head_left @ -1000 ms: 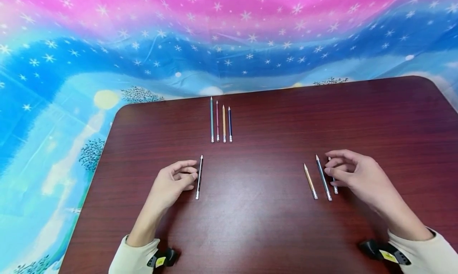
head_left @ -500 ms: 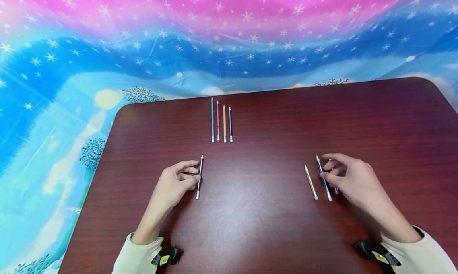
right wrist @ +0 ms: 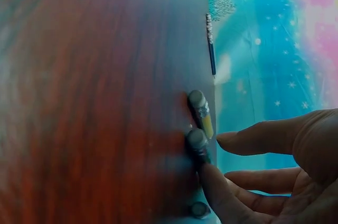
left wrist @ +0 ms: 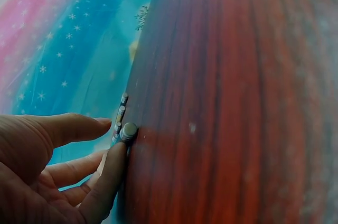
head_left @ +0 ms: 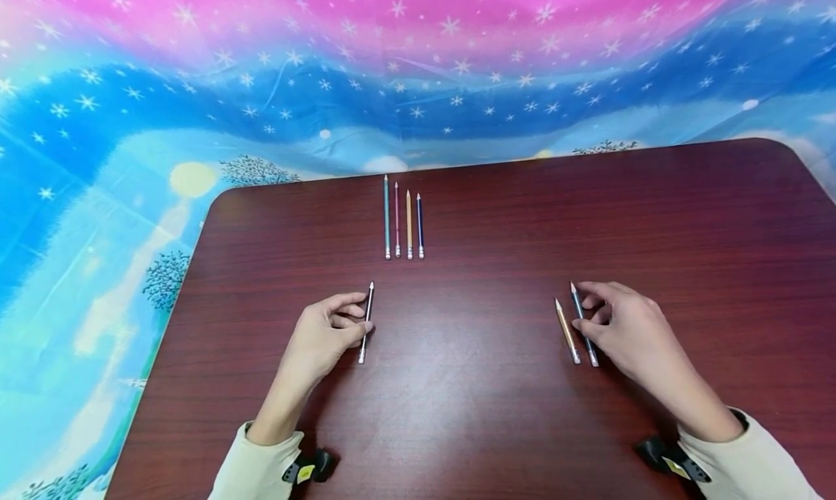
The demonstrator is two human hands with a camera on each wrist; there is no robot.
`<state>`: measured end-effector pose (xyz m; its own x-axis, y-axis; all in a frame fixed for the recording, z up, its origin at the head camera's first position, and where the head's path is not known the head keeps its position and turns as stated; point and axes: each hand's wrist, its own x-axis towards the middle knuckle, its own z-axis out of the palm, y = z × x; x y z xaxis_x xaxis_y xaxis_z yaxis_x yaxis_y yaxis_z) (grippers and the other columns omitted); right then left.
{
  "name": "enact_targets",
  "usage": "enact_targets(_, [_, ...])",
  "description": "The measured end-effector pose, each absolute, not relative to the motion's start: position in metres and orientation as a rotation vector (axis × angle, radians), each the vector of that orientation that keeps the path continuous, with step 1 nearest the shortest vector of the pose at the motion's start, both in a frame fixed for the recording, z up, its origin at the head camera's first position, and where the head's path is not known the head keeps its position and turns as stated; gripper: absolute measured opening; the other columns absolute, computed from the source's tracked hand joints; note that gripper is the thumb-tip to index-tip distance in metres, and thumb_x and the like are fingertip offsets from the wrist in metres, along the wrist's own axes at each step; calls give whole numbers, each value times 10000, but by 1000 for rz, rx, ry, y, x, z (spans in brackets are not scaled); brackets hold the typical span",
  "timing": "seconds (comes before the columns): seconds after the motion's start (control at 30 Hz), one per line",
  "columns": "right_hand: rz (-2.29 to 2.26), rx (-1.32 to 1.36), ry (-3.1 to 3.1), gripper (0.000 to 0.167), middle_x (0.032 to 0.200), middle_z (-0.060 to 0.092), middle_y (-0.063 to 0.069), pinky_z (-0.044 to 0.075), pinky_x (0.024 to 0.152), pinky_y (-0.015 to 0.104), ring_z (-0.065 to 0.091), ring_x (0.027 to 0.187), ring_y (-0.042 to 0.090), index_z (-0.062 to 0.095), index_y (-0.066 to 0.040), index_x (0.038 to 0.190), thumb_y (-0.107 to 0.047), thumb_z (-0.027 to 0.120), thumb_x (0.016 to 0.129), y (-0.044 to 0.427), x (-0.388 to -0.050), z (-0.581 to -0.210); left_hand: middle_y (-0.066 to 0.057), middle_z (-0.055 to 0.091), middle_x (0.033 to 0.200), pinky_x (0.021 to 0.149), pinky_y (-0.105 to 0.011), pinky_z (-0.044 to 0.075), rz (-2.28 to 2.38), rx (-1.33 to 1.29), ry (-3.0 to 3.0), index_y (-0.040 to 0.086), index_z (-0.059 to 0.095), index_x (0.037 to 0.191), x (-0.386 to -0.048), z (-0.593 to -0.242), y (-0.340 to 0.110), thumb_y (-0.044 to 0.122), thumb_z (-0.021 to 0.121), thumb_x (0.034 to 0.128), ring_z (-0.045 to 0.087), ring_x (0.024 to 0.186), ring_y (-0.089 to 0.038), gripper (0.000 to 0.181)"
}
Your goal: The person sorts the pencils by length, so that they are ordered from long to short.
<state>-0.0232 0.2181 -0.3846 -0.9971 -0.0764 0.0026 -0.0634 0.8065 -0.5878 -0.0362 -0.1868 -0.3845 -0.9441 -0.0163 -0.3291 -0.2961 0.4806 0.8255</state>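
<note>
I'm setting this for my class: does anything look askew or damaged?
No damage is visible. Unlike the parallel far row of pencils, the black pencil by the left hand and the gold pencil by the right hand appear to slant opposite ways.

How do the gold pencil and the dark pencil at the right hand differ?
The gold pencil looks shorter than the dark pencil, whose tip reaches farther across the table. The right hand has its thumb over the dark pencil; the gold pencil lies clear of it. Both lie with tips pointing away from the person.
</note>
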Motion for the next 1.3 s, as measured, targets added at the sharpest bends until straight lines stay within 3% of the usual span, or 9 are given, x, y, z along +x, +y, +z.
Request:
enact_targets(0.5, [-939, -112, 2977, 496, 920, 674, 74, 447, 634, 244, 641, 731, 131, 701, 48, 1231, 62, 780, 741, 213, -23, -387, -116, 713, 1047, 639, -197, 497, 1355, -242, 2539, 50, 709, 1302, -39, -386, -184, -11, 780, 869, 669, 770, -91, 443])
enact_targets(0.83, [-941, -102, 3008, 499, 914, 675, 42, 424, 641, 245, 567, 702, 3, 709, 12, 1225, 53, 702, 728, 212, -23, -385, -106, 726, 1030, 643, -206, 501, 1316, -242, 2570, 45, 706, 1303, -38, -385, -183, 6, 795, 864, 688, 763, -86, 450])
enact_targets(1.13, [-943, -104, 3017, 496, 906, 680, 40, 421, 638, 249, 556, 699, -11, 709, 6, 1220, 53, 699, 726, 213, -23, -386, -76, 708, 969, 595, -209, 505, 1273, -268, 2583, 56, 717, 1269, -39, -385, -179, -22, 780, 876, 656, 742, -85, 406])
enact_targets(1.3, [-937, -97, 3009, 494, 910, 679, 44, 424, 643, 251, 588, 718, 49, 705, 7, 1223, 51, 696, 731, 213, -24, -386, -71, 712, 972, 590, -218, 508, 1246, -274, 2598, 66, 736, 1248, -39, -384, -179, -25, 756, 876, 664, 754, -92, 384])
